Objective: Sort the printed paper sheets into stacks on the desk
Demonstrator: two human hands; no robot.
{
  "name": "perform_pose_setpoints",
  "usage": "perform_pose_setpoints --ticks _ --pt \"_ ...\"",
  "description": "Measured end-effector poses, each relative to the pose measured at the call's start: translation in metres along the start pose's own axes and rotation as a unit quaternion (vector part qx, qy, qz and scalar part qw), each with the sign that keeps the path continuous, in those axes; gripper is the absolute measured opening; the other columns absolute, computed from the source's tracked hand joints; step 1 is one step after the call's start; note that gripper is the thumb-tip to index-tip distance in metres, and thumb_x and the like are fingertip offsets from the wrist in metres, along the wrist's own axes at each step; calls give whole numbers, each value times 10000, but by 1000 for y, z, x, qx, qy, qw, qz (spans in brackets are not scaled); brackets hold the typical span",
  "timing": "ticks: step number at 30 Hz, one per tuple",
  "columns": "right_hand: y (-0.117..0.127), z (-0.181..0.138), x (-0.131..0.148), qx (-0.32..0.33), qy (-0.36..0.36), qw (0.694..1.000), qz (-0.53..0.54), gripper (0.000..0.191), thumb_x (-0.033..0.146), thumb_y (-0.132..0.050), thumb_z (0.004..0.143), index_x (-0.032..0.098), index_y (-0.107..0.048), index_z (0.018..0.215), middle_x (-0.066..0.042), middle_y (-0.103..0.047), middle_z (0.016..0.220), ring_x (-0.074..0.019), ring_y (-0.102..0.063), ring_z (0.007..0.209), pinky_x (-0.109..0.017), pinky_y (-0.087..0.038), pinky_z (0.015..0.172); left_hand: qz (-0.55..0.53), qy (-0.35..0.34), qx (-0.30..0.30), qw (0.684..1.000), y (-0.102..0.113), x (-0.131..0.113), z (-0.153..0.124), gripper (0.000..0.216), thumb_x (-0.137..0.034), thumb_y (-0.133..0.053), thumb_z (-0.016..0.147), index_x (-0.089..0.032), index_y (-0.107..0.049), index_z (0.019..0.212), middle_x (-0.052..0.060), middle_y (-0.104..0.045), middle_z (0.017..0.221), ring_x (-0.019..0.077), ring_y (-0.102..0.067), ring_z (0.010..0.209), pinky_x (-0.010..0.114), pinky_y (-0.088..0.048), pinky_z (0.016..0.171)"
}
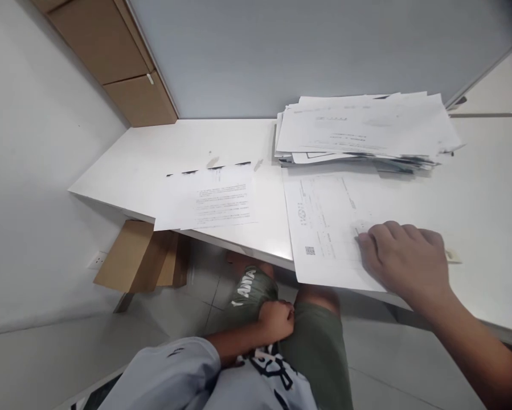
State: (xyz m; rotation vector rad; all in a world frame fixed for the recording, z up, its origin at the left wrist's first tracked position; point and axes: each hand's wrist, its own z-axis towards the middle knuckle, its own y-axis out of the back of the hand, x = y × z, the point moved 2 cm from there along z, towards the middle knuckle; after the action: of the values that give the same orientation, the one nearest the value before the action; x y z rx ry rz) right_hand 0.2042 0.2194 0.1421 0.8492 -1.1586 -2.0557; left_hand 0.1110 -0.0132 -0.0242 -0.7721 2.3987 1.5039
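My right hand (405, 259) rests on a printed sheet (328, 228) with a QR code, at the front of the white desk. Its fingers are curled, the thumb against the index finger. A tiny dark tip shows at the thumb, but what the hand grips is hidden. My left hand (277, 320) lies closed in my lap, with nothing visible in it. Further left, a printed page (208, 196) with dark marks along its top edge lies on the desk, overhanging the front edge slightly. Behind the sheet sits an uneven stack of papers (362, 128).
A small cream-coloured object (453, 256) lies just right of my right hand. The white desk (247, 139) meets a grey panel (281, 57) at the back. Brown cardboard boxes (102, 45) stand at the back left, and an open carton (131, 256) is below the desk.
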Motion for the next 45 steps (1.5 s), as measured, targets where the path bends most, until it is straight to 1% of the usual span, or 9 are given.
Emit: perform_pose_setpoints --ticks 4,7,10,15,19,24,35,40,45 --pt "2 0 1 19 -20 999 40 293 312 -373 962 180 -547 767 -87 -620 775 -216 -515 746 -344 -265 730 18 -206 -198 958 112 15 -45 305 -299 -483 899 -271 -679 1131 69 -707 969 212 -656 961 362 -479 954" --pt "0 -1 1 4 -26 997 74 293 356 -399 953 170 -578 814 -89 -632 812 -225 -529 774 -346 -280 743 103 -71 -390 912 208 59 -72 425 -345 -504 911 -207 -577 1307 137 -625 1242 301 -509 1271 481 -342 1109" --pt "-3 -3 -1 -21 -28 996 87 315 394 -408 954 155 -603 889 -89 -648 855 -227 -539 797 -344 -292 750 167 -30 -333 927 253 99 -86 542 -322 -572 853 -156 -523 1367 176 -545 1393 360 -405 1378 545 -292 1135" --pt "-6 -5 -1 -47 -27 994 93 319 377 -398 962 149 -614 911 -77 -663 871 -218 -544 802 -338 -298 758 75 -63 -388 916 253 121 -118 370 -133 -505 816 -207 -693 1126 123 -681 1219 283 -606 1193 458 -411 1086" --pt "-6 -5 0 -51 -33 994 92 300 341 -405 954 151 -626 886 -85 -667 864 -217 -538 794 -333 -282 742 -171 5 -561 810 269 116 -137 205 -178 -666 766 -232 -735 952 56 -735 1062 259 -649 1080 366 -485 1006" --pt "-3 -4 0 -38 -43 993 107 307 317 -406 953 141 -647 883 -101 -666 862 -222 -540 788 -338 -270 722 -557 53 -563 608 291 120 -106 169 -133 -743 707 -179 -581 693 11 -673 710 159 -654 719 283 -551 748" --pt "-4 -3 1 -35 -54 992 113 318 284 -385 963 150 -644 837 -86 -669 842 -206 -550 768 -328 -256 708 -627 2 -658 417 244 92 -95 178 -125 -573 842 -202 -444 747 -40 -592 694 68 -621 680 206 -513 753" --pt "-5 -2 1 -21 -56 993 99 305 275 -392 966 149 -644 849 -86 -668 851 -211 -558 792 -331 -253 713 -474 -27 -732 488 234 75 -107 129 -313 -637 843 -212 -583 903 -1 -654 820 129 -656 790 241 -524 745" --pt "-3 3 4 -2 -69 993 98 284 268 -410 962 147 -648 867 -92 -669 873 -214 -561 812 -334 -244 714 -51 -168 -557 811 268 59 -94 95 -235 -605 831 -221 -699 839 75 -735 936 240 -687 1003 368 -525 938"
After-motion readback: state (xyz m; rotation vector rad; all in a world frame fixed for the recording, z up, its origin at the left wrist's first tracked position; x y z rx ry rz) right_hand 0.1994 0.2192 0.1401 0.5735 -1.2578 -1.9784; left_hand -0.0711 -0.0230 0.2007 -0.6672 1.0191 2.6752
